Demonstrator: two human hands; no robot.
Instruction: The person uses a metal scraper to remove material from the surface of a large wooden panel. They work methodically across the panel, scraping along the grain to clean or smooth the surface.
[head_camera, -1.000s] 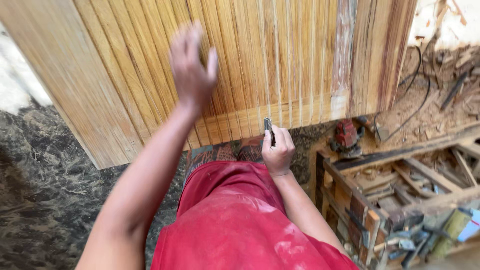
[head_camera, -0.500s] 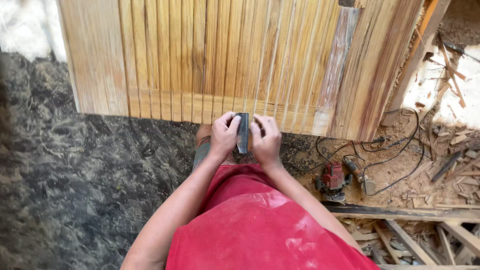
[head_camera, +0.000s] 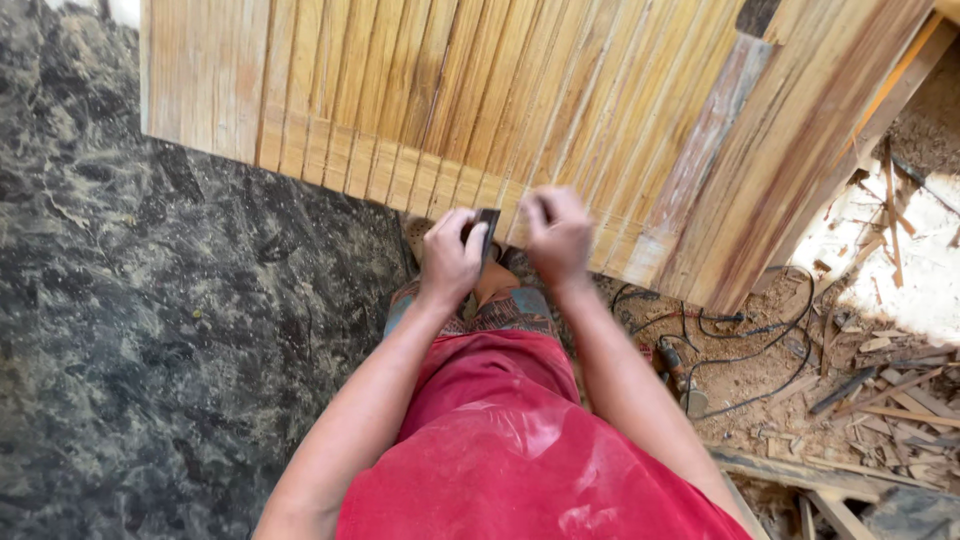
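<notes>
The slatted wooden panel (head_camera: 520, 110) stands tilted on the dark marble floor (head_camera: 150, 330), its lower edge by the person's hands. Left hand (head_camera: 450, 262) fingers pinch a small dark block (head_camera: 486, 228) against that edge; right hand (head_camera: 558, 235) fingers curl beside it. Most slats look smooth already; sawdust lies right of the panel.

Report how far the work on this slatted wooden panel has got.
Done: the slatted wooden panel is assembled, slats joined along a cross strip, and wood scraps litter the ground. In hand: the left hand grips a small dark block at the panel's lower edge, with the right hand beside it. Left: one grey, rougher board looks unfinished; how much surface is worked I cannot tell.
</notes>
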